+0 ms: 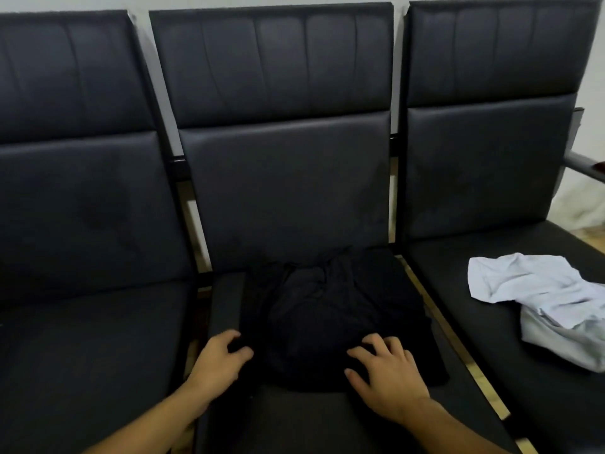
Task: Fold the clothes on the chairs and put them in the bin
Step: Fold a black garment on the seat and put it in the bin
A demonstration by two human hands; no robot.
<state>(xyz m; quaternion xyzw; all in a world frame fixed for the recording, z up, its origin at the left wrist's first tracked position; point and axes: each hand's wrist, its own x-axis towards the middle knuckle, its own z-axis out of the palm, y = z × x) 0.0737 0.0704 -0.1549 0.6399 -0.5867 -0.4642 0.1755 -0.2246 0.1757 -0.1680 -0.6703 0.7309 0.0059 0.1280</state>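
Note:
A black garment point(327, 309) lies partly folded on the seat of the middle chair point(288, 191). My left hand point(219, 358) pinches the garment's near left edge between thumb and fingers. My right hand point(386, 371) rests on its near right part, fingers spread and pressing on the cloth. A crumpled white garment point(537, 290) lies unfolded on the seat of the right chair point(484, 158). No bin is in view.
Three dark padded chairs stand side by side against a light wall; the left chair point(82, 224) holds nothing. Narrow gaps with metal bars separate the seats. A grey armrest point(586, 168) sticks out at the far right, with something white on the floor behind it.

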